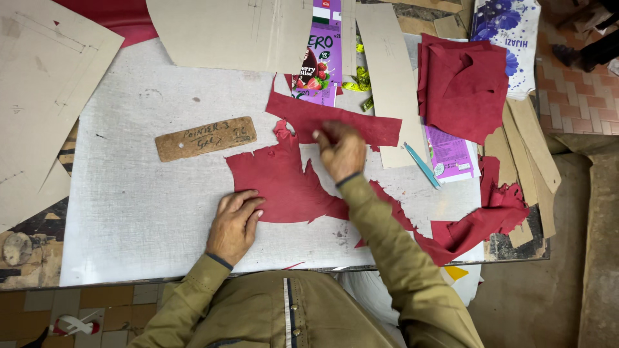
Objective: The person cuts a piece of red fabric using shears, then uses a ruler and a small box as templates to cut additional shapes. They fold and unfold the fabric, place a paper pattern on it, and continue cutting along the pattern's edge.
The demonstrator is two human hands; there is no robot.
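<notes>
A ragged red leather piece point(284, 183), mid-surface, is being pinned flat by the left hand point(235, 225), fingers pressed together, while the right hand point(340, 151) is pinching its far edge, apparently for positioning.

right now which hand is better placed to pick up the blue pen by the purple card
The right hand. It is raised over the red leather piece, closer to the blue pen lying further to its right. The left hand lies flat, pinning the leather's near edge, farther away.
</notes>
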